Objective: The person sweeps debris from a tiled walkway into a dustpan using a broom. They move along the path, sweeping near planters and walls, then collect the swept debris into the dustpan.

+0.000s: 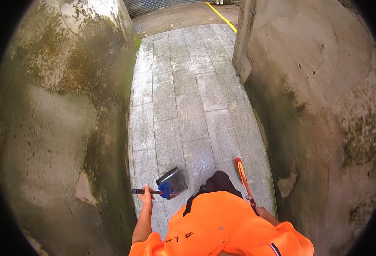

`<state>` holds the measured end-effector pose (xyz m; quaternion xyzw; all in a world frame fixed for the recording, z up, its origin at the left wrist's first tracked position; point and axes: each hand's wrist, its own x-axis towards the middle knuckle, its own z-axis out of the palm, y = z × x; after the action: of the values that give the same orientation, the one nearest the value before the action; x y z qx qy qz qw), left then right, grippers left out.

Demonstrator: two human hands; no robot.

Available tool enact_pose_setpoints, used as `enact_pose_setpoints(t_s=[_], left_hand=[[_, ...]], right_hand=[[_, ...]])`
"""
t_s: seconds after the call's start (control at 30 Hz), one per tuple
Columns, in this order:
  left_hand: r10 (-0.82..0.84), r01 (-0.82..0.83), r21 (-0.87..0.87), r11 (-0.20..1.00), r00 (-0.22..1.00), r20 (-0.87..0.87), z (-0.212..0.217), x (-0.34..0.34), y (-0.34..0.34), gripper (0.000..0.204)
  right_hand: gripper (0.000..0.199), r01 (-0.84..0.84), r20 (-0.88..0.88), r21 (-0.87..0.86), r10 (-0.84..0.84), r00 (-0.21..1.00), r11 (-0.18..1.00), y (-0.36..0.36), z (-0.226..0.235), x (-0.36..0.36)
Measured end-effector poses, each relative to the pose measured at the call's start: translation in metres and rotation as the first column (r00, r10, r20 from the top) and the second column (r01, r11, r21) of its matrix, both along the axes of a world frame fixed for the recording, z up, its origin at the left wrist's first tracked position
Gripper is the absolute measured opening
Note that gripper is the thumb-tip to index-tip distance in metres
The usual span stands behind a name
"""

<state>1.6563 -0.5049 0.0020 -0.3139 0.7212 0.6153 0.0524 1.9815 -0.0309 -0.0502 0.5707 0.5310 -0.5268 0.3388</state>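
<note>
My left hand (146,196) is closed round the dark handle of a long-handled dustpan (176,180), whose black pan hangs just ahead of me, low over the paving. Something blue and bunched (165,190), perhaps cloth or plastic, sits on the handle by the pan. Down at my right side, my right hand (262,212), partly hidden by my orange sleeve, grips the handle of a broom (242,175). Its narrow orange and red head points forward, near the right edge of the path. Whether the broom touches the ground I cannot tell.
Grey stone slabs (192,111) form a narrow path running ahead. Tall stained walls, one on the left (68,128) and one on the right (320,106), close in both sides. Beyond the path's far end lie a yellow ground line (222,18) and a grey brick wall (166,6).
</note>
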Motion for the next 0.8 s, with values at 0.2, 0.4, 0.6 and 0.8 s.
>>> enact_pose_setpoints(t_s=[0.2,0.4,0.6,0.8], left_hand=[[-0.119,0.118,-0.03,0.993,0.993,-0.023,0.001,-0.208,0.079,0.038],[-0.151,0.148,-0.043,0.988,0.985,-0.077,0.014,-0.42,0.152,0.038],[-0.107,0.106,-0.015,0.994,0.986,-0.128,0.039,-0.596,0.207,0.033],[-0.261,0.265,0.009,0.964,0.954,-0.151,0.012,-0.807,0.274,0.03]], right_hand=[[0.016,0.028,-0.007,0.163,-0.027,1.0,0.986,0.046,-0.029,-0.191],[0.018,0.393,-0.109,0.014,-0.389,0.915,0.919,0.138,-0.084,-0.412],[0.018,0.388,-0.16,-0.198,-0.42,0.893,0.9,0.246,0.006,-0.669],[0.014,0.473,-0.163,-0.356,-0.552,0.818,0.806,0.315,0.004,-0.881]])
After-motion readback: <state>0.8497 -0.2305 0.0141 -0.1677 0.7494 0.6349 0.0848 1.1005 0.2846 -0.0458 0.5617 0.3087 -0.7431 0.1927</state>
